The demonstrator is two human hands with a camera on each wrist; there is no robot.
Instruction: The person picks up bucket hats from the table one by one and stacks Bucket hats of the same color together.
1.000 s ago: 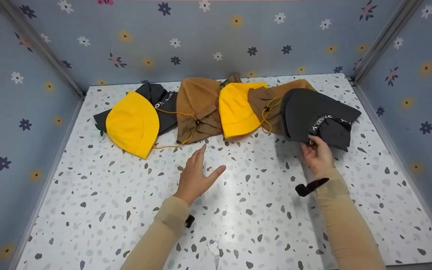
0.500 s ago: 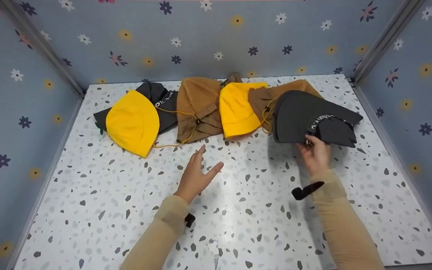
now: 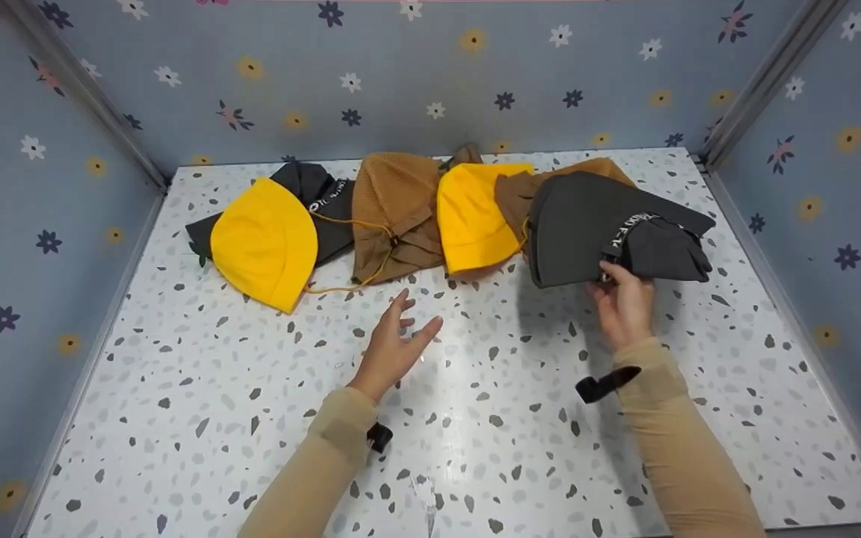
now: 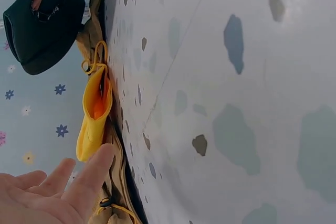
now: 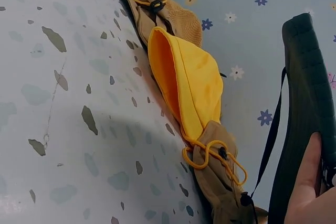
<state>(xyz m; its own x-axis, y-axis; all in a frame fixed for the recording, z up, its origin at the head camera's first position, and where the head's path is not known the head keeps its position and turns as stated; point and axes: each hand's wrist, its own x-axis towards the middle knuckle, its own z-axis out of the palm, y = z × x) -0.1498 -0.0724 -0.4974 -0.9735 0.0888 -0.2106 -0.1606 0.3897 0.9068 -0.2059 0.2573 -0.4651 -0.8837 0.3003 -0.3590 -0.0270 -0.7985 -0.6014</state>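
My right hand pinches the lower edge of a dark grey hat with a wide brim and white lettering on its band. The hat is lifted off the table, its shadow falling below it; in the right wrist view a black cord hangs from the hat. My left hand hovers over the table with fingers spread, holding nothing. Beyond it lie a brown hat with a yellow drawcord and a yellow bucket hat. Another brown hat is partly hidden behind the grey one.
At the left, a second yellow bucket hat lies over another dark grey hat. The hats stand in a row along the back of the speckled white table. Flower-patterned panels enclose the back and both sides.
The dark grey hat has moved left and slightly up in my right hand, covering more of the brown hat behind it. My left hand has barely shifted.
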